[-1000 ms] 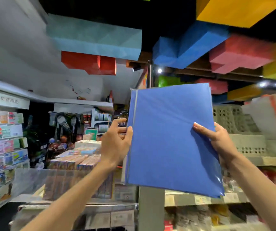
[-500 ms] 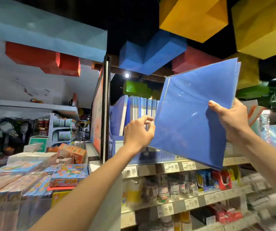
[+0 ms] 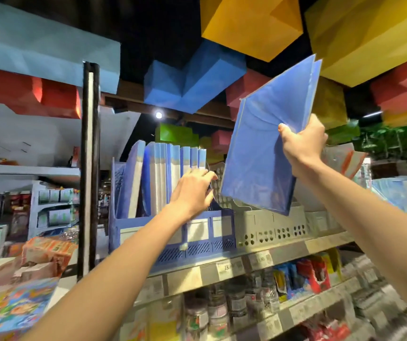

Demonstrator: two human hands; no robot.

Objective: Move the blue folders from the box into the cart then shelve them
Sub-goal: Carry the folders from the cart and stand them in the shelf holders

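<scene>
My right hand (image 3: 302, 142) grips a blue folder (image 3: 262, 148) by its right edge and holds it up, tilted, above the top shelf. Its lower corner hangs over a grey file rack (image 3: 271, 228). To the left, a blue file rack (image 3: 197, 244) holds several blue folders (image 3: 170, 173) standing upright. My left hand (image 3: 192, 190) reaches to the rightmost of those standing folders, fingers spread and touching their edges. The box and the cart are out of view.
A black upright post (image 3: 88, 168) marks the shelf's left end. The shelf edge (image 3: 234, 269) carries price tags, with jars and packets on the shelves below. Colourful boxes (image 3: 13, 301) lie on a display at lower left. Coloured blocks hang from the ceiling.
My left hand let go of the folder and moved down to the standing folders in the blue rack. The right hand alone raised the folder to the right. The view swung right toward the shelf.
</scene>
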